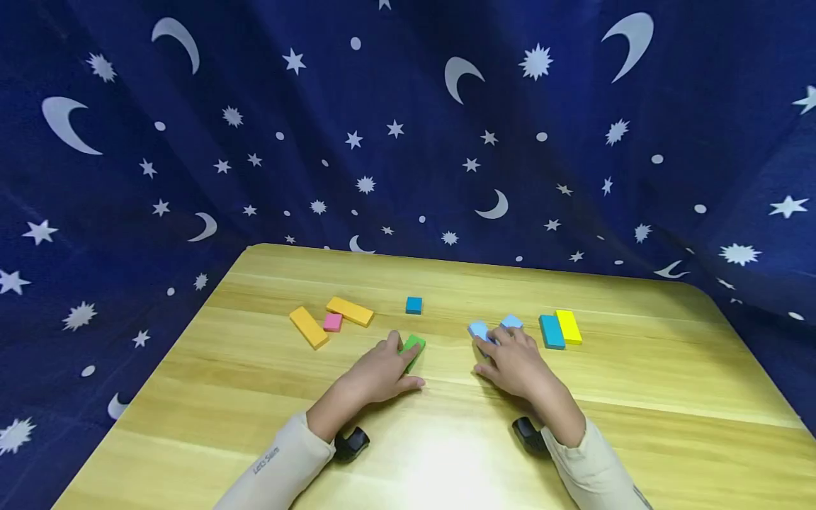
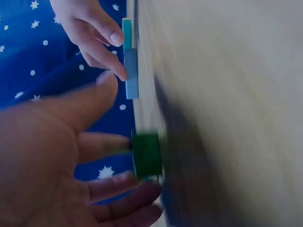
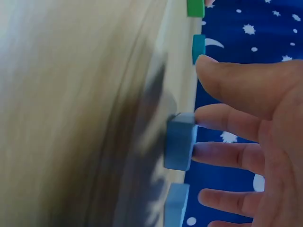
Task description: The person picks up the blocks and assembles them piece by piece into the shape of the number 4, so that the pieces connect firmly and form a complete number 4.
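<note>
My left hand (image 1: 381, 371) is over a green block (image 1: 414, 344), its index finger resting along the top. In the left wrist view the thumb stands away from the green block (image 2: 147, 153), with the other fingers beside it. My right hand (image 1: 519, 365) reaches over a light blue block (image 1: 479, 331), two fingertips touching its top. A second light blue block (image 1: 512, 321) lies just beyond that hand's fingers. The right wrist view has the thumb raised off to one side, and the fingers extended over the nearer light blue block (image 3: 180, 142).
Right of my right hand, a teal block (image 1: 552, 332) and a yellow block (image 1: 569, 327) lie side by side. A dark blue block (image 1: 414, 305) sits farther back. Left are a pink block (image 1: 333, 322) and two orange blocks, one (image 1: 309, 327) angled. A starry curtain (image 1: 408, 142) borders the wooden table (image 1: 255, 418).
</note>
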A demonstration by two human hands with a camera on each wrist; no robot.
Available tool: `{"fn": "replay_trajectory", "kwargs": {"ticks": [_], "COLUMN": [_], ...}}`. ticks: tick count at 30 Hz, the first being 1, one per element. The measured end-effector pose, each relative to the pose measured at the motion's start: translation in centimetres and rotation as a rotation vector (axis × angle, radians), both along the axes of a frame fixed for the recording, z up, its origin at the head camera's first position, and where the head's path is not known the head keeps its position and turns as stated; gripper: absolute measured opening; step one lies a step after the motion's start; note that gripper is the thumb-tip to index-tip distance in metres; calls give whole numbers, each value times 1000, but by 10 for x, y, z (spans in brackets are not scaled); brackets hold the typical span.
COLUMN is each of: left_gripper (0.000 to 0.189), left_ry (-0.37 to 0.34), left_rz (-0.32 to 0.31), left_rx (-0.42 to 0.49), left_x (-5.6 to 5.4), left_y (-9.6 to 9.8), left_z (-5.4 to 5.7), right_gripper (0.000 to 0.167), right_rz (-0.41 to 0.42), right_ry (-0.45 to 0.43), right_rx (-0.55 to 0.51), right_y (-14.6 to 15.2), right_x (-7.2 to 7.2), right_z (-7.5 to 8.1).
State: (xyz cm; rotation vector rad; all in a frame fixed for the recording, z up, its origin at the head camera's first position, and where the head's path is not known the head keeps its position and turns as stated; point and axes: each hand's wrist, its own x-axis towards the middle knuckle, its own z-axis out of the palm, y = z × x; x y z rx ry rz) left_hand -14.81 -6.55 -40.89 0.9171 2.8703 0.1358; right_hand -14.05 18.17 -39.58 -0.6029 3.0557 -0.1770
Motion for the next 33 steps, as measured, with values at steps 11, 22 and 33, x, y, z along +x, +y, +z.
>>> {"fn": "replay_trajectory", "kwargs": {"ticks": [11, 22, 33], "left_gripper": [69, 50, 47], "left_ry": [-105, 121, 179], "left_rz": [-107, -238, -243], "left_rx": [-45, -58, -12], "left_x": [22, 37, 44], "left_y": [14, 17, 8], "left_z": [9, 3, -5], "right_gripper": [47, 67, 68], "right_rz": [70, 84, 153], "right_ry": [-47, -76, -192], "right_rx": [-6, -158, -172], "right_y": [-9, 5, 6], "right_x": [5, -3, -6], "right_z": [11, 0, 0]}}
